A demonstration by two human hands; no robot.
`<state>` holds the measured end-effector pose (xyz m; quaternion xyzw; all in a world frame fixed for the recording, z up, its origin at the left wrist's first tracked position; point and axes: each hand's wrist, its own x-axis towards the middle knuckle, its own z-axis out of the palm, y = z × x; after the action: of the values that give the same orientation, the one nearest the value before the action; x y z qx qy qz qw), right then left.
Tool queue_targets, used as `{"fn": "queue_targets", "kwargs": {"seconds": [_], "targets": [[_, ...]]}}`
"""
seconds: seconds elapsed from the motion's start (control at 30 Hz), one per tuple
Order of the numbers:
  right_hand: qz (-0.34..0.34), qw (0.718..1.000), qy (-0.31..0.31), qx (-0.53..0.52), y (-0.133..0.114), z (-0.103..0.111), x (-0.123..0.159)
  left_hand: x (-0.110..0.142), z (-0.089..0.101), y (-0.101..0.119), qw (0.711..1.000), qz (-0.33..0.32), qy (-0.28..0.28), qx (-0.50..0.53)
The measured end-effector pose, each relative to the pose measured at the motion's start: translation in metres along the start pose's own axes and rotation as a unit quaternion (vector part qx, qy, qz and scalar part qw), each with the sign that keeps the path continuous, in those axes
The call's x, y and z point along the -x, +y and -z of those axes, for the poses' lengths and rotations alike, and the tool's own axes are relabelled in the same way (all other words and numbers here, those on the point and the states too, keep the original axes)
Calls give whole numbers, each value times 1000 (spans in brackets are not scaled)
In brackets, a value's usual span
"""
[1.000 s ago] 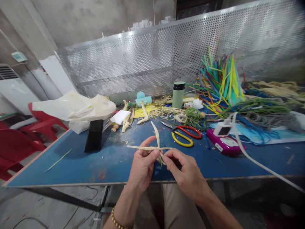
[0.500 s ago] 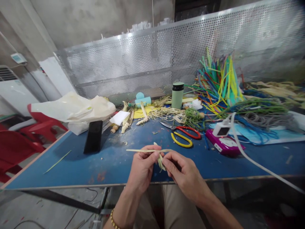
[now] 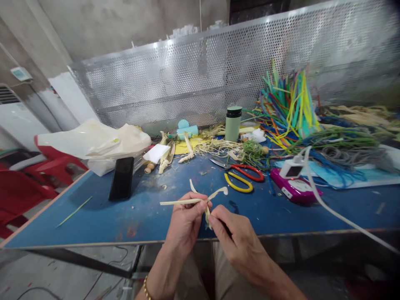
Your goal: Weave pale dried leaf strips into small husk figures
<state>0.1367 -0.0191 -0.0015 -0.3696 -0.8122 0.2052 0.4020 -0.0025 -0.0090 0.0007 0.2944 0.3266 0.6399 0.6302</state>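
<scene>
In front of the scissors [image 3: 230, 167], the left hand [image 3: 186, 218] clamps crossed pale strips [image 3: 170, 203] between thumb and fingers; the right hand [image 3: 239, 233] pinches their lower end.

Strips [image 3: 180, 202]: dry-looking plant fibre, matt. Tabletop [image 3: 103, 221]: smooth, scuffed, faintly glossy. Scissors [image 3: 230, 167]: metal blades [image 3: 218, 163], smooth plastic-looking grips [image 3: 251, 173]. Screen [image 3: 162, 79], upper centre of frame: perforated shiny metal. Phone [image 3: 121, 179]: glossy. Chair [image 3: 25, 187]: smooth plastic. Wall [image 3: 109, 25]: rough concrete.

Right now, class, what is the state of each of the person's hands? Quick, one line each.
Left hand: closed, pinching the pale strips where they cross.
Right hand: closed, fingertips at the strips' lower end.
</scene>
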Motion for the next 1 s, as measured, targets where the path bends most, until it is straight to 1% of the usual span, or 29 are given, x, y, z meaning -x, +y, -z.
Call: {"fn": "queue_targets", "kwargs": {"seconds": [0.2, 0.57, 0.63, 0.73, 0.83, 0.9, 0.93, 1.0], "targets": [[28, 999, 11, 43, 1, -4, -1, -2, 1, -1, 1000, -1, 9, 3], [72, 994, 35, 69, 6, -11, 1, -1, -1, -2, 999, -9, 30, -2], [76, 994, 37, 72, 6, -12, -1, -3, -1, -3, 999, -12, 31, 0], [56, 996, 29, 66, 6, -13, -5, -6, -2, -3, 1000, -3, 27, 14], [32, 998, 7, 52, 6, -5, -13, -12, -6, 3, 999, 13, 16, 28], [46, 997, 5, 54, 4, 8, -22, -17, -9, 11, 1000, 12, 6, 16], [51, 997, 24, 55, 3, 15, -27, -20, -10, 15, 1000, 3, -1, 4], [53, 991, 109, 55, 3, 32, -41, -25, -12, 22, 999, -24, -16, -13]]}}
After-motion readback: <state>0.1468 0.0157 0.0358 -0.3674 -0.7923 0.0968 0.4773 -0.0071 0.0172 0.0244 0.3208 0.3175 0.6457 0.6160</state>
